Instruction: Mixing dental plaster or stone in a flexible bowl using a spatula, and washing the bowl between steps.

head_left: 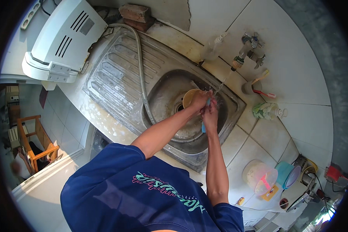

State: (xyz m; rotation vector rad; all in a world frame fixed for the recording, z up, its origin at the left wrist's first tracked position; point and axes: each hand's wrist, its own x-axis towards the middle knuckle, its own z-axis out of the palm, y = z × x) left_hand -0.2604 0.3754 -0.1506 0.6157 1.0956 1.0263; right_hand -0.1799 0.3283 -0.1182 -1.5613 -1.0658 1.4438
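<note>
Over sink (228,116), both hands joined

A small flat orange-yellow packet (269,192) lies on the tiled counter right of the sink, just beside a clear lidded tub (259,176) (pink piece on top). No screens show.

A grey hose (141,65) crosses the drainboard; a pink-lidded tub (259,177) sits beside a teal bowl (288,174).

The one head view looks steeply down from close above onto the sink (170,58) and countertop (255,143).
</note>
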